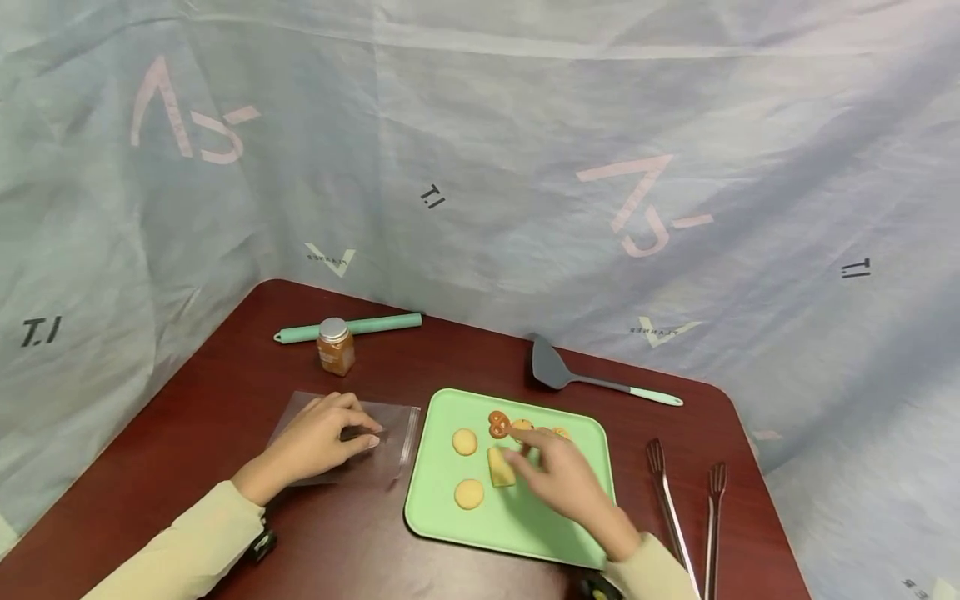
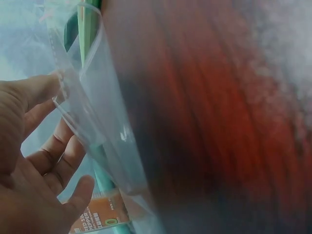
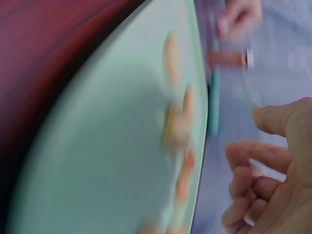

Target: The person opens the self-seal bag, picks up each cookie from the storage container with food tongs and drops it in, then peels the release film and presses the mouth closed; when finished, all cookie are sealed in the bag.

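My left hand (image 1: pixel 324 435) is at a clear zip-seal plastic bag (image 1: pixel 408 433) lying left of the tray; in the left wrist view, thumb and forefinger pinch the edge of the bag (image 2: pixel 105 92). Over the light green tray (image 1: pixel 525 529) hovers my right hand (image 1: pixel 562 475), fingers apart and holding nothing. Nearest to its fingertips are a pretzel (image 1: pixel 498 424), a yellow rectangular biscuit (image 1: pixel 500 467) and a dark-dotted round cookie (image 1: pixel 522 426). Two plain round cookies (image 1: pixel 464 442) lie on the tray's left part. Another cookie (image 1: pixel 561 432) is partly hidden behind the right hand.
Behind the bag stand an orange-brown seasoning jar (image 1: pixel 336 350) and a green rolling-pin-like stick (image 1: pixel 386 324). A grey spatula (image 1: pixel 551 365) lies beyond the tray. Metal tongs (image 1: pixel 712 517) with fork-like ends lie to the right. Printed cloth (image 1: pixel 480 167) hangs around the table.
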The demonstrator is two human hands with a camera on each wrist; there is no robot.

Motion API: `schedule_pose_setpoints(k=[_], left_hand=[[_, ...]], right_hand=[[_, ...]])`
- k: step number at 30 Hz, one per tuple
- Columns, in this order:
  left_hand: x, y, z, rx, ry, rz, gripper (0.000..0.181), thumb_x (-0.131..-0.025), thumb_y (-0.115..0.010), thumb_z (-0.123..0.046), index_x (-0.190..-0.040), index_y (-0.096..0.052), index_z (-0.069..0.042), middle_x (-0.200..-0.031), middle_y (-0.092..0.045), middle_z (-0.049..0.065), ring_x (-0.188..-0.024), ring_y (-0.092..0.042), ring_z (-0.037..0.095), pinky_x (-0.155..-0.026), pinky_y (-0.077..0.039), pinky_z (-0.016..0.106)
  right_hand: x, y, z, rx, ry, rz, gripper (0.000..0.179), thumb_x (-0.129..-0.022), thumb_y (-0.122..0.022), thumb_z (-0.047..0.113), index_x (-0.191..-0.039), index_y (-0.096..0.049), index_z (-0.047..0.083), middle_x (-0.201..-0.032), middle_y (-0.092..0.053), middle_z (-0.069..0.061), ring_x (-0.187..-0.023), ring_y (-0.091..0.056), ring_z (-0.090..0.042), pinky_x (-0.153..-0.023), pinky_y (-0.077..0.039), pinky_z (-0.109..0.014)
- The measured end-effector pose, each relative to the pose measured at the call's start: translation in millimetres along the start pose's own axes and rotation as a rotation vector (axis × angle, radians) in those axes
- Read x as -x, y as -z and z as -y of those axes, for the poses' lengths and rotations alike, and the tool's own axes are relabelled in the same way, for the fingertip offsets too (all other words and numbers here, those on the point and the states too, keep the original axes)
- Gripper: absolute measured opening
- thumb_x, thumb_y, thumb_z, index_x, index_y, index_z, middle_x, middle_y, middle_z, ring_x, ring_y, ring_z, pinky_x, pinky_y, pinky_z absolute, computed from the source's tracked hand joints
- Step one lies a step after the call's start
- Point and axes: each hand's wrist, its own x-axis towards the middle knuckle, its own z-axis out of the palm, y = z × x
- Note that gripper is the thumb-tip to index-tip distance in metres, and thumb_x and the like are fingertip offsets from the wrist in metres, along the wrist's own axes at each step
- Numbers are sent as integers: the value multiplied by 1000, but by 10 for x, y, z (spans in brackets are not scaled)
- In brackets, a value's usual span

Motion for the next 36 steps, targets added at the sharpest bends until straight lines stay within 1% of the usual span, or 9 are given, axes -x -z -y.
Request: schedule_pose_setpoints(k=[3,7,11,13,15,18,21,29,36], left_hand=[[88,16,17,-10,10,5,16,-91,-80,-30,-106,-80,-26,-91,-53,-18,-82,-49,7,-78,-39,40],[183,66,23,-25,12,-14,15,-91,-79,-30,-106,-80,-26,-92,-52,-20,-82,-48,5,-78,-39,42],[216,84,10,-23,20,-24,16,-91,-80,-29,-106,-80,-26,-93,-53,-19,-85,-51,8,-80,-39,43],[209,67,1,-20,22,-24,16,-91,-80,-29,-106,-80,-26,-93,-53,-20,-86,-52,9,-81,-39,43],[190,43,-12,-19,21,-21,16,-91,-79,-29,-107,-80,-27,-94,-53,-20,-87,-52,9,-81,-39,43],[148,4,-23,-21,13,-23,16,-91,-79,-29,-107,-80,-27,-94,-52,-21,-87,-52,8,-81,-38,43],[99,-25,-38,-22,-2,-28,16,-91,-80,-28,-107,-80,-26,-93,-52,-21,-86,-51,7,-81,-38,42],[51,-40,-90,-18,-25,-32,16,-91,-80,-26,-107,-80,-23,-94,-54,-19,-90,-53,9,-87,-39,46],[5,-43,-73,3,-40,-13,16,-92,-79,-27,-108,-80,-25,-95,-55,-18,-84,-49,6,-89,-37,47]], right_hand=[[436,258,-356,31,-60,-70,33,-91,-80,20,-122,-74,10,-85,-60,17,-63,-47,0,-58,-43,-25],[944,594,-662,107,-218,-137,33,-93,-79,24,-123,-74,14,-81,-55,16,-62,-46,-2,-56,-40,-25],[1255,858,-874,232,-390,-200,53,-93,-76,38,-135,-66,7,-98,-60,-6,-73,-54,-17,-61,-43,-35],[1356,949,-974,264,-504,-159,75,-93,-73,48,-146,-52,-2,-115,-55,-24,-90,-56,-35,-72,-47,-49],[1426,1006,-1061,276,-625,-53,97,-92,-67,60,-154,-32,-7,-130,-41,-37,-107,-49,-52,-81,-44,-64],[1500,1015,-1149,260,-726,85,117,-89,-62,70,-156,-10,-11,-140,-27,-44,-123,-35,-62,-91,-36,-73],[1535,987,-1193,256,-724,109,124,-86,-64,73,-156,-5,-10,-141,-26,-44,-121,-41,-58,-89,-40,-70],[1643,976,-1268,239,-551,18,117,-86,-75,61,-159,-12,-6,-138,-34,-39,-120,-42,-55,-86,-41,-71],[1669,1012,-1343,249,-647,108,120,-89,-65,67,-156,-7,-13,-135,-34,-46,-120,-40,-62,-89,-37,-73]])
